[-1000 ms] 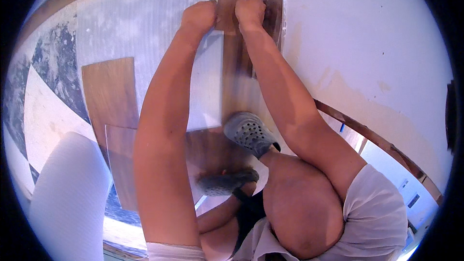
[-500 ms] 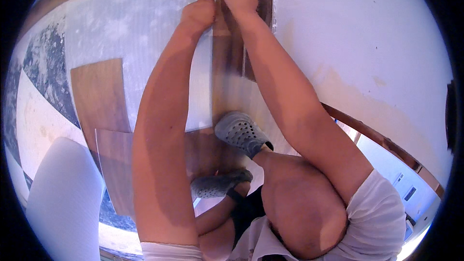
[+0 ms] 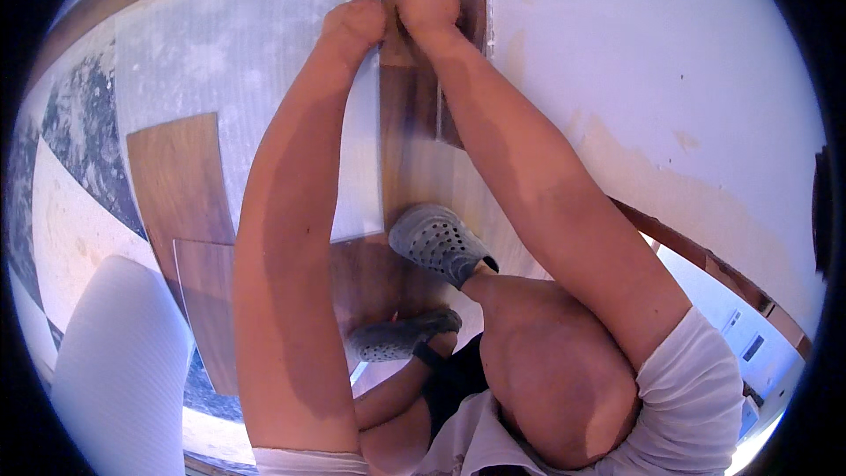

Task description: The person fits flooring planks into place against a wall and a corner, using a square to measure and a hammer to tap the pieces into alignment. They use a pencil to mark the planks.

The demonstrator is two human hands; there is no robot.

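A brown wood-look floor plank [image 3: 398, 92] lies along the wall at the far end of my reach. At its left long edge, my left hand [image 3: 354, 23] is closed, its fingers curled against that edge and mostly hidden. My right hand [image 3: 429, 2] is a fist on the plank's far part, close to the wall; whatever its fingers hold is out of sight. Right of the plank, a darker brown piece [image 3: 472, 2] fills the corner by the wall, partly covered by my right hand and forearm.
White foam underlay [image 3: 220, 62] spreads to the left, with loose planks [image 3: 176, 172] across it. A white foam roll [image 3: 119, 370] stands at lower left. The white wall [image 3: 617, 62] borders the right. My feet in grey clogs [image 3: 441, 238] rest on laid flooring.
Both hands and the plank appear slightly farther left, as does the wall edge. My right hand has come a little nearer along the plank, and both remain closed.
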